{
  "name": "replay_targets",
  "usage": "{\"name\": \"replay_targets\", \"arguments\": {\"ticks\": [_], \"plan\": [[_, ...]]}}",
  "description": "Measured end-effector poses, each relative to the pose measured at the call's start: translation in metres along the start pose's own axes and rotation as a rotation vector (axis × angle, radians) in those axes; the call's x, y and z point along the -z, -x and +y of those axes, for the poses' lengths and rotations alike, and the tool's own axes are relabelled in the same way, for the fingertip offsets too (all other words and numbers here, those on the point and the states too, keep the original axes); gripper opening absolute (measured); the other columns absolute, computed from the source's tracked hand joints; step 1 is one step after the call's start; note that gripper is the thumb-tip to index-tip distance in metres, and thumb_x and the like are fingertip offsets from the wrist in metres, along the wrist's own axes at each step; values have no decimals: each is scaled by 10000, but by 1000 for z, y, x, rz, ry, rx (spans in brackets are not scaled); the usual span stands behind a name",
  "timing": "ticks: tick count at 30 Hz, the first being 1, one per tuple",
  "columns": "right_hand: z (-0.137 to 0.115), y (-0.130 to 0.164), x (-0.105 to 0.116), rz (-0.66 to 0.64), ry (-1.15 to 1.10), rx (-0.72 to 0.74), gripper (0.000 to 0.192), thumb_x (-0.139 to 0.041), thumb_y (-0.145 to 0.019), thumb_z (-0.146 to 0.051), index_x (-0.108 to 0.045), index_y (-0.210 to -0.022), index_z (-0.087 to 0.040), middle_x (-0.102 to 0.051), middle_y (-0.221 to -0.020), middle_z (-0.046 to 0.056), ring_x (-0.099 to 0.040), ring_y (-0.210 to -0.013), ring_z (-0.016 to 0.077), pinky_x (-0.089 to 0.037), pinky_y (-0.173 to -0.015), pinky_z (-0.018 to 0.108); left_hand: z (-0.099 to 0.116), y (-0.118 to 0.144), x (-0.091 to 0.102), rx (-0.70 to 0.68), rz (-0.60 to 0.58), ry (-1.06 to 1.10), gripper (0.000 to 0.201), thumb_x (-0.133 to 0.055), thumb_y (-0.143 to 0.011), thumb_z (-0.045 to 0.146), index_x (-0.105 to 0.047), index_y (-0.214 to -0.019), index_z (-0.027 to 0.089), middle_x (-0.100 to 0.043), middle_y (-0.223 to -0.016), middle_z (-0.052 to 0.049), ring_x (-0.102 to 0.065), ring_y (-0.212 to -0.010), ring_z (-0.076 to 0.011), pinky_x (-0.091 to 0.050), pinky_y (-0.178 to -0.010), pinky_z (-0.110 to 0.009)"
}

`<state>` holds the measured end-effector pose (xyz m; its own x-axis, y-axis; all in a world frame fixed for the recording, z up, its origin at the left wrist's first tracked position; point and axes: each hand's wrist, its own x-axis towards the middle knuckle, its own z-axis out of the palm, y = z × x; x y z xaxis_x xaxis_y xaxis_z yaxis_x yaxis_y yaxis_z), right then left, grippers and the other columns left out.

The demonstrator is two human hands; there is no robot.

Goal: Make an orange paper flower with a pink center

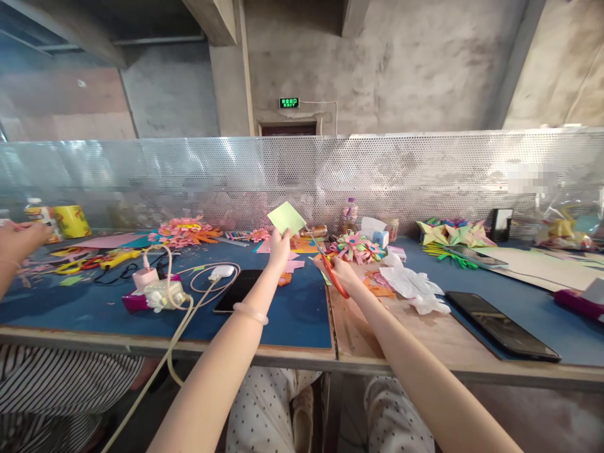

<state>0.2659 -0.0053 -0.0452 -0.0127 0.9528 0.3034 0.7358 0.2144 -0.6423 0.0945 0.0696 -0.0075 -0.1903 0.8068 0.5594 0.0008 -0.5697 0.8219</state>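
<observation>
Head view: our left hand (279,244) pinches green paper square (287,218) aloft; right hand (340,269) clasps orange scissors (330,267), blades open at edge. We judge cutting underway; next needs steady closing snip.

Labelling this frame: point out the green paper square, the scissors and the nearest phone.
green paper square (286,218), head view, centre of sheet.
scissors (336,281), head view, orange handle.
phone (501,325), head view, middle of dark screen.

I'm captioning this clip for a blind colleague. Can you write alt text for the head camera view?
A person's left hand holds up a light green paper square while the right hand grips orange-handled scissors beside it, above a blue work table strewn with paper flowers, phones and cables.
</observation>
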Motion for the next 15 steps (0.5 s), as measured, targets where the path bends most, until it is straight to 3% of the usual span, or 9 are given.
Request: {"name": "replay_targets", "arguments": {"ticks": [15], "plan": [[3,-2,4,-17,183,21,270,-534,-932,-372,-597,-995,-117,-608,-948,42,-602,-842,176,-512,-761,354,5,6,-8,-42,-62,38,284,-540,-886,298,-557,-1130,154,-592,-1126,-84,-605,-940,-200,-518,-792,-401]]}}
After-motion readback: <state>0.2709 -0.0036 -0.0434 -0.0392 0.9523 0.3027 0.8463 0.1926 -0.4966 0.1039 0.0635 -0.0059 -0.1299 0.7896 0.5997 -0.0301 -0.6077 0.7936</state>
